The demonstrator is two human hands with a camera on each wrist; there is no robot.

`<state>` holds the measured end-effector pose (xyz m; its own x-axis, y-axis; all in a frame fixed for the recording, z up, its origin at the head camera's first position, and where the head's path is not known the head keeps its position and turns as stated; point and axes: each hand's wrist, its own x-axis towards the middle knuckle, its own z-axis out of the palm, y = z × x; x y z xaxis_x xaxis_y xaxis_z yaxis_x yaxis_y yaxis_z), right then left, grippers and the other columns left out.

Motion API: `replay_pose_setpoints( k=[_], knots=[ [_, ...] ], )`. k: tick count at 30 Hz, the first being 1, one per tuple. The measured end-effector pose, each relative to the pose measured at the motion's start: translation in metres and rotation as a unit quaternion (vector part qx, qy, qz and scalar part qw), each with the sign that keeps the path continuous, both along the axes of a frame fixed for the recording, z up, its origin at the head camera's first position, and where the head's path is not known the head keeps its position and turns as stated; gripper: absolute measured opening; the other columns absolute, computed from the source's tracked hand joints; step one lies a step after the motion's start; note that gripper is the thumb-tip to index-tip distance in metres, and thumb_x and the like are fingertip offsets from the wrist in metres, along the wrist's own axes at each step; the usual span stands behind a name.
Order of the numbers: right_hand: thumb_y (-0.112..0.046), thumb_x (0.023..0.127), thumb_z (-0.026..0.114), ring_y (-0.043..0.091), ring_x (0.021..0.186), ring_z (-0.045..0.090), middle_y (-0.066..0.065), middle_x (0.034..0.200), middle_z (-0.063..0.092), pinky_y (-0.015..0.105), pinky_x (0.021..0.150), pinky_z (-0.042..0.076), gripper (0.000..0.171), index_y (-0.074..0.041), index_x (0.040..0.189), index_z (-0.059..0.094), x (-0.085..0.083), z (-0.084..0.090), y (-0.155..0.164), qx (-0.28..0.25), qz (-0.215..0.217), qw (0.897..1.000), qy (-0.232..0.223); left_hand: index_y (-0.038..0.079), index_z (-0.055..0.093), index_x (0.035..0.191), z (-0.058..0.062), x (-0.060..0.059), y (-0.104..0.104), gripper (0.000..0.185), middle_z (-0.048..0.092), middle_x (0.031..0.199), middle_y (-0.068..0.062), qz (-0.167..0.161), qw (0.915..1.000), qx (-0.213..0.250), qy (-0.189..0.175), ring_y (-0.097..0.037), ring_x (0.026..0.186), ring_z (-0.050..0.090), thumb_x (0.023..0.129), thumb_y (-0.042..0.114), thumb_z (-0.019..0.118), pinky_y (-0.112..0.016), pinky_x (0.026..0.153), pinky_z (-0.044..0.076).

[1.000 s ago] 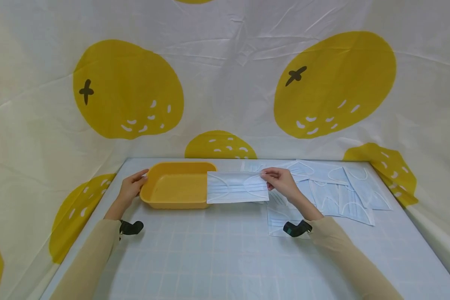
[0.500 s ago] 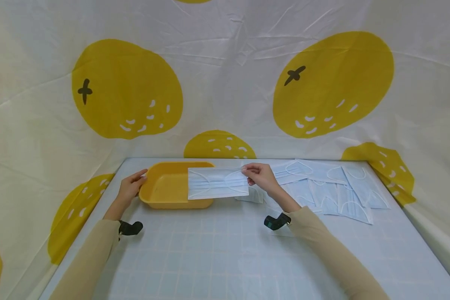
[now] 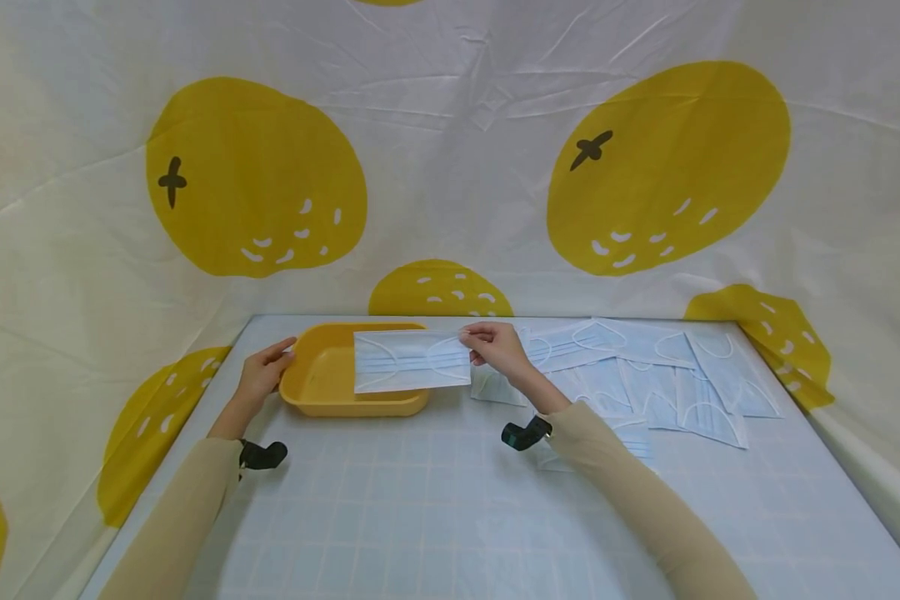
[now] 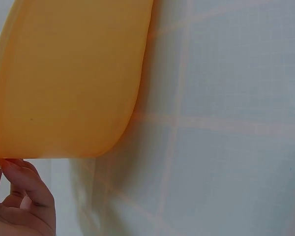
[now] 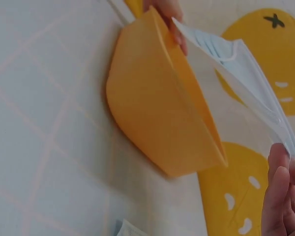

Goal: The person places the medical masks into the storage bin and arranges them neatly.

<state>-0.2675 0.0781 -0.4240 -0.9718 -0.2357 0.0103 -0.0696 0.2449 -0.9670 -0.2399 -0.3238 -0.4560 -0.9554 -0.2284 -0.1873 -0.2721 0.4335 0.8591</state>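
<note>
A pale blue surgical mask [image 3: 412, 360] is pinched at its right edge by the right hand [image 3: 492, 347] and is held flat above the yellow plastic tray [image 3: 318, 386], its far end over the tray's hollow; held by one edge like this, it hangs spread out rather than crumpled. The tray's left rim is touched by the left hand [image 3: 261, 377], thumb on top and fingertips against the outer wall, apparently so that the light tray is kept from sliding on the desk [image 3: 435, 508]. Whether the rim is truly gripped or only steadied cannot be told, since in the left wrist view only curled fingertips [image 4: 19, 194] below the tray's wall are shown. The remaining masks [image 3: 648, 375] are spread in an overlapping pile on the right of the desk, within reach of the right hand. The tray's floor is largely hidden by the held mask, so its contents cannot be made out. In the right wrist view the mask's far end is cut off by the tray's rim.
</note>
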Motion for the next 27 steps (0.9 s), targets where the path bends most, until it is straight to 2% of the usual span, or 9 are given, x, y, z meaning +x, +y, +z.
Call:
replay_pose_setpoints(
  k=[11,21,27],
  knots=[
    [-0.017,0.093,0.065,0.008,0.057,0.058,0.014,0.091,0.071,0.019,0.057,0.053,0.026,0.001,0.112,0.069,-0.008,-0.001,-0.027,0.004,0.003,1.0,-0.002,0.014,0.038,0.148,0.001,0.001,0.001,0.048,0.047,0.135,-0.019,0.0,1.0,0.002,-0.004,-0.002,0.074,0.051,0.103,0.03,0.044,-0.014,0.063,0.05],
    [-0.018,0.092,0.065,0.009,0.058,0.06,0.014,0.091,0.072,0.021,0.057,0.055,0.025,-0.001,0.11,0.07,-0.016,0.0,-0.053,0.005,0.002,1.0,-0.01,0.016,0.039,0.148,0.0,0.0,0.002,0.047,0.047,0.138,-0.019,0.016,0.9998,-0.004,-0.009,-0.005,0.08,0.051,0.103,0.03,0.043,-0.013,0.063,0.049],
    [-0.019,0.092,0.066,0.008,0.058,0.059,0.016,0.094,0.072,0.02,0.058,0.055,0.027,0.0,0.11,0.069,-0.019,0.0,-0.065,0.015,0.001,1.0,-0.019,0.016,0.038,0.148,0.001,0.0,0.004,0.047,0.046,0.139,-0.019,0.013,0.9999,-0.003,-0.009,-0.009,0.086,0.051,0.103,0.029,0.042,-0.014,0.064,0.05]
  ],
)
